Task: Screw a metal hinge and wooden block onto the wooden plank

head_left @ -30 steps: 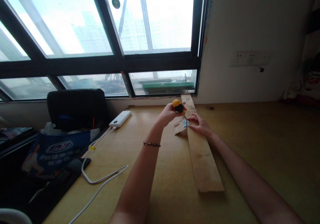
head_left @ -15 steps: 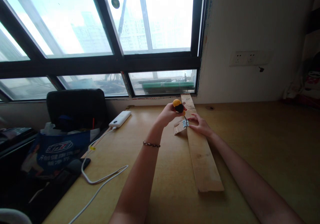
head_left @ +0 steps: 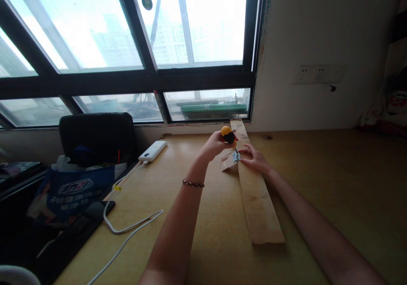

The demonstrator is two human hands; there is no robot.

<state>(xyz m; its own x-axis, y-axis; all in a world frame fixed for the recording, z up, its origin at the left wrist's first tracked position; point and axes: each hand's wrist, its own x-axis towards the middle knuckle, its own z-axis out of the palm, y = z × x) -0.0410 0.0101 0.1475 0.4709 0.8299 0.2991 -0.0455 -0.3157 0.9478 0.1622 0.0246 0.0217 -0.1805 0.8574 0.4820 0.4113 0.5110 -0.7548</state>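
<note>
My left hand (head_left: 216,144) is closed round the yellow and black handle of a screwdriver (head_left: 227,135), whose shaft points down at a metal hinge (head_left: 236,156). The hinge lies across the seam between a long wooden board (head_left: 259,204) and a small wooden piece (head_left: 227,163) on its left side. My right hand (head_left: 254,159) rests on the board just right of the hinge, fingers stretched out and partly spread, the fingertips by the hinge's edge. The screwdriver's tip and any screw under it are too small to make out.
The board lies on a wooden table (head_left: 203,234), its far end near the window (head_left: 203,77). A white power bank (head_left: 153,151) with a white cable (head_left: 127,231) lies on the left. Beyond that edge are a black chair (head_left: 97,136) and a blue bag (head_left: 73,192).
The screwdriver's handle and my left hand have shifted very slightly to the right. My right hand, the hinge and the board stay in place.
</note>
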